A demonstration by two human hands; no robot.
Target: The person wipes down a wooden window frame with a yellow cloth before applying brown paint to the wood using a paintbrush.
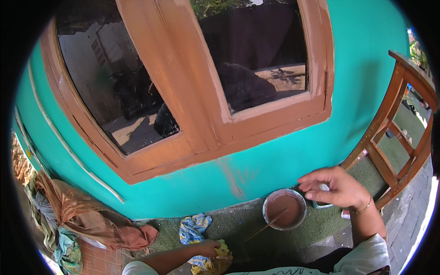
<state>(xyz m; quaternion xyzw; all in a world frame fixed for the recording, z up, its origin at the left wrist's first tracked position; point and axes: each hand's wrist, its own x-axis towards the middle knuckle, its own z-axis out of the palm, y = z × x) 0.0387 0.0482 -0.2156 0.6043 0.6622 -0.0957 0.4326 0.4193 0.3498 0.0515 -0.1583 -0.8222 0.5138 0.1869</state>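
Observation:
My left hand point(210, 248) is low in the middle, its fingers closed on a yellow cloth point(219, 261). My right hand point(337, 187) hovers above the right rim of a paint bucket point(297, 225), thumb and fingers apart with nothing between them. Reddish-brown paint point(285, 204) lies in the bucket. A thin stick point(259, 232) leans out of it over the near left rim. Partly hidden behind my right hand stands a small light-coloured container point(323, 204). A blue-and-white patterned cloth point(192, 228) lies next to my left hand.
A brown wooden window frame point(183, 82) with dark panes is set in a turquoise wall point(192, 195). At the right stands a wooden stool-like frame point(382, 167). Brown and green cloths point(87, 211) are heaped at the left, near a white pipe point(68, 146).

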